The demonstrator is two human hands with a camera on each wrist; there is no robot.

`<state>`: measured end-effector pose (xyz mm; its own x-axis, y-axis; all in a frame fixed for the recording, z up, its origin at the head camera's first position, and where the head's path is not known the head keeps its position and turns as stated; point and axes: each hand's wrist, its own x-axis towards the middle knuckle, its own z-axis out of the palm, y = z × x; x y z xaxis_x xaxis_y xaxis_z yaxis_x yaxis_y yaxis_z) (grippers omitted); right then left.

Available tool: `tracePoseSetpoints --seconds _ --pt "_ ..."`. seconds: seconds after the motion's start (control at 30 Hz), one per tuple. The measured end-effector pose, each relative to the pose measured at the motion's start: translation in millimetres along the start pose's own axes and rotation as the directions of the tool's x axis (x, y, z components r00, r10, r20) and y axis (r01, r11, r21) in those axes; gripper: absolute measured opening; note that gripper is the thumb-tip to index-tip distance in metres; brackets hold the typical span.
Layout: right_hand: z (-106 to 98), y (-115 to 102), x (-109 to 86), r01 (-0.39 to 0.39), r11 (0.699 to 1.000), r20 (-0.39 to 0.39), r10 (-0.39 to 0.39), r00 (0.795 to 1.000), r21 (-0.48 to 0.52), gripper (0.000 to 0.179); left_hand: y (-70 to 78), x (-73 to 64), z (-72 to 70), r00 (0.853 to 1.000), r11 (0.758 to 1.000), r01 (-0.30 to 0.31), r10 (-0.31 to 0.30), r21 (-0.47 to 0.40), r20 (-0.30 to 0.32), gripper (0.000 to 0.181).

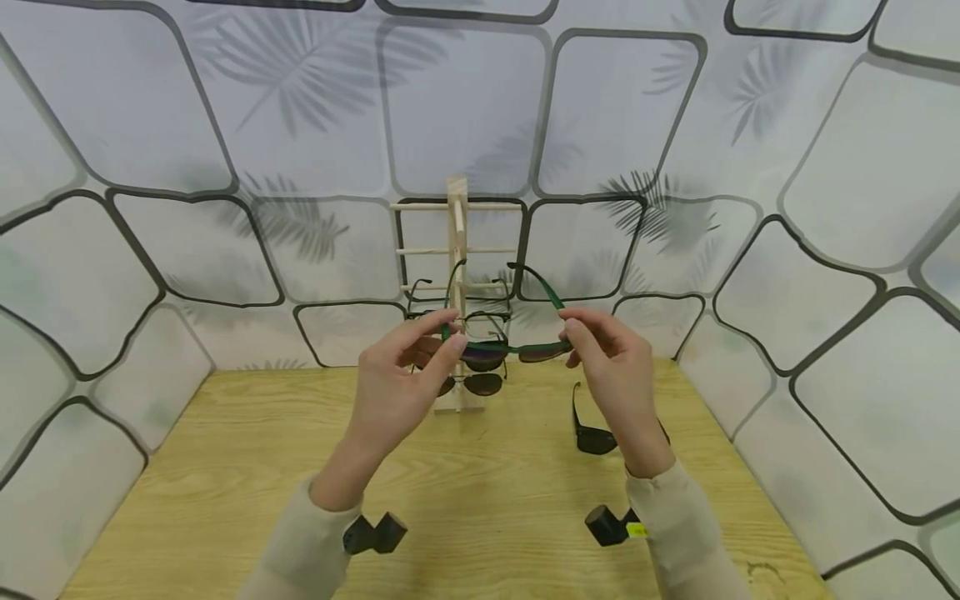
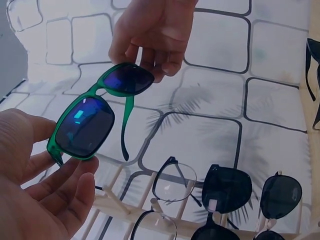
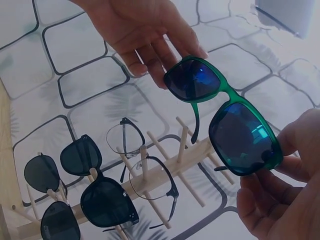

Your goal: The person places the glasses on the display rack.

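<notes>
Ahead of me: light wooden rack (image 1: 457, 218), upright, near the back of the wood-grain table (image 1: 480, 492). Bottom up, it carries thin-framed dark sunglasses (image 3: 41, 172), thick-framed black sunglasses (image 3: 107, 200), then clear-lens glasses (image 3: 171, 181). To my right, wraparound-looking dark eyewear (image 1: 596, 441) sits on the tabletop, partly blocked from my view. Pale backdrop (image 1: 465, 108) behind and both sides, printed with rounded dark outlines and grey leaves.
</notes>
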<state>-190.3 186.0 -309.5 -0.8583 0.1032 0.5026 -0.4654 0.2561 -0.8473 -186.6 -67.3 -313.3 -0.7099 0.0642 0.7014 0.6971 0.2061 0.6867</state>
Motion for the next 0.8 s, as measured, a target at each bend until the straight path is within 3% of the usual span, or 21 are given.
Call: tracePoseSetpoints --seconds 0.37,0.57,0.8 --pt "16 -9 16.1 0.044 0.999 0.076 -0.042 0.996 -0.017 0.025 0.1 8.8 -16.7 0.998 0.998 0.047 -0.044 0.046 -0.048 0.033" --pt "25 -11 22.7 0.039 0.999 0.121 -0.037 0.992 -0.02 0.03 -5.2 16.3 -24.7 0.997 0.997 0.04 -0.035 0.072 -0.065 0.032" --pt "33 -13 31.1 0.023 0.999 0.14 -0.018 0.99 -0.035 0.036 -12.3 26.6 -31.1 0.995 0.994 0.084 -0.079 0.075 -0.063 0.032"
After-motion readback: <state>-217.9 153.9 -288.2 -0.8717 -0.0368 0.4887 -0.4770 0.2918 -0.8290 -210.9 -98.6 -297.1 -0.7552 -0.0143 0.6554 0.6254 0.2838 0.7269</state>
